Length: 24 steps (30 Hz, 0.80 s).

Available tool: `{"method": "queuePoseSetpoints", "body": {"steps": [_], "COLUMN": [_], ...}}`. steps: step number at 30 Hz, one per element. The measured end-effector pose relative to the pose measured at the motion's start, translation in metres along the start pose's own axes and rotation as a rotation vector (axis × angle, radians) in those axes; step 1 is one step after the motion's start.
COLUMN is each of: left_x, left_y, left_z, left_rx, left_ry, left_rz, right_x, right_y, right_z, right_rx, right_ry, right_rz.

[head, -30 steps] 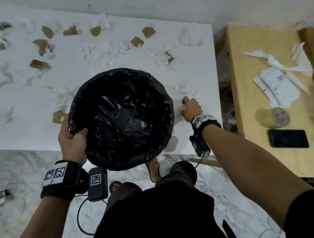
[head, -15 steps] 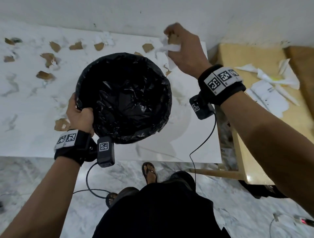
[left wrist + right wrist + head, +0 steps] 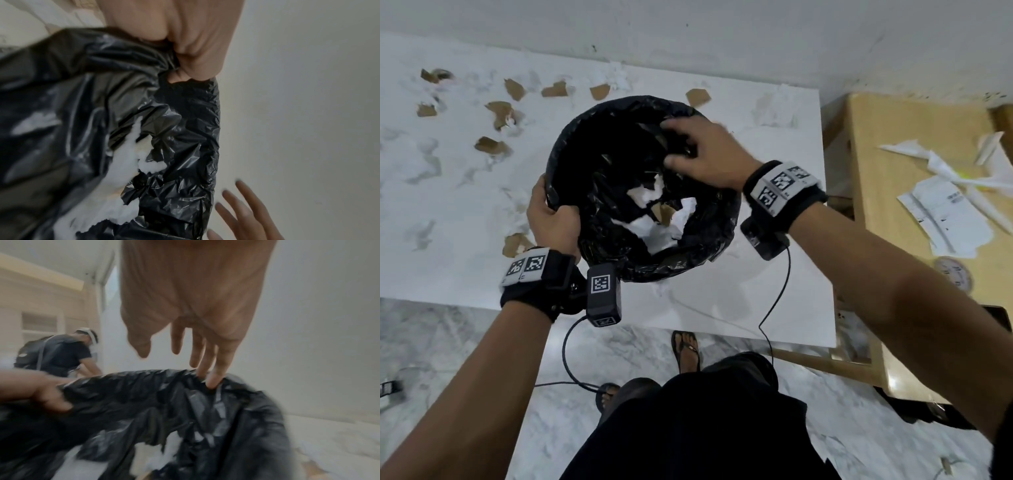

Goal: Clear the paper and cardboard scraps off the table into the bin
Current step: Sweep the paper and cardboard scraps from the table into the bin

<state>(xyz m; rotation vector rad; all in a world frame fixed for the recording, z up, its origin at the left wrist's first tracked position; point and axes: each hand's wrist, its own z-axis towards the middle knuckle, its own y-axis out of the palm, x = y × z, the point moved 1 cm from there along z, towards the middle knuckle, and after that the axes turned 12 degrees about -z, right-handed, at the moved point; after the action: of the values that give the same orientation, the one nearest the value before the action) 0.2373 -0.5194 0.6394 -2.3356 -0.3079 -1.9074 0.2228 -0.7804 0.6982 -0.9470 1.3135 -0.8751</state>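
Observation:
A round bin lined with a black bag (image 3: 599,164) is held above the white table (image 3: 774,294). My left hand (image 3: 553,214) grips its near-left rim, thumb over the bag's edge (image 3: 179,61). My right hand (image 3: 698,150) hovers over the bin's far-right side with fingers spread and nothing in them (image 3: 180,350); its fingertips brush the bag's rim. White paper and a brown cardboard piece (image 3: 661,212) lie at the bottom of the bin. Brown cardboard scraps (image 3: 493,145) and torn white paper (image 3: 616,77) are scattered across the table's left and back.
A wooden side table (image 3: 893,144) at the right carries papers (image 3: 945,219), a round container and a dark phone. A wall runs behind the table. My sandalled feet stand on the marble floor (image 3: 619,353). Another person (image 3: 61,352) bends over in the right wrist view.
My right hand carried the paper and cardboard from the table's back right to over the bin and let go; scraps now lie inside. The left hand keeps its grip on the rim.

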Motion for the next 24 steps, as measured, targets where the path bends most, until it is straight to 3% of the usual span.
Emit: {"method": "queuePoseSetpoints", "body": {"steps": [3,5,8,12,14,19,22,24], "left_x": [-0.003,-0.005,-0.011,-0.017,-0.018,-0.02,-0.019,-0.019], "left_y": [-0.009,-0.015,-0.024,-0.028,-0.027,-0.022,-0.021,-0.019], "left_z": [0.002,0.004,0.008,0.011,0.013,0.021,0.025,0.028], "left_rx": [0.032,0.068,0.128,0.155,0.154,0.159,0.184,0.184], "left_ry": [0.007,-0.002,-0.047,-0.081,-0.08,-0.109,-0.124,-0.118], "left_rz": [-0.019,-0.016,-0.009,-0.048,-0.072,-0.074,-0.05,-0.044], "right_x": [0.055,0.092,0.122,0.115,0.112,0.125,0.151,0.166], "right_y": [-0.01,0.002,0.046,0.113,0.137,0.126,0.1,0.088], "right_z": [0.003,-0.003,-0.03,-0.082,-0.1,-0.081,-0.058,-0.048], "right_rx": [0.251,0.234,-0.013,-0.448,-0.51,-0.4,-0.19,-0.198], "right_ry": [0.174,0.325,0.367,0.172,0.061,0.099,0.252,0.332], "right_rz": [0.093,0.065,-0.097,-0.259,-0.357,-0.377,-0.353,-0.357]}}
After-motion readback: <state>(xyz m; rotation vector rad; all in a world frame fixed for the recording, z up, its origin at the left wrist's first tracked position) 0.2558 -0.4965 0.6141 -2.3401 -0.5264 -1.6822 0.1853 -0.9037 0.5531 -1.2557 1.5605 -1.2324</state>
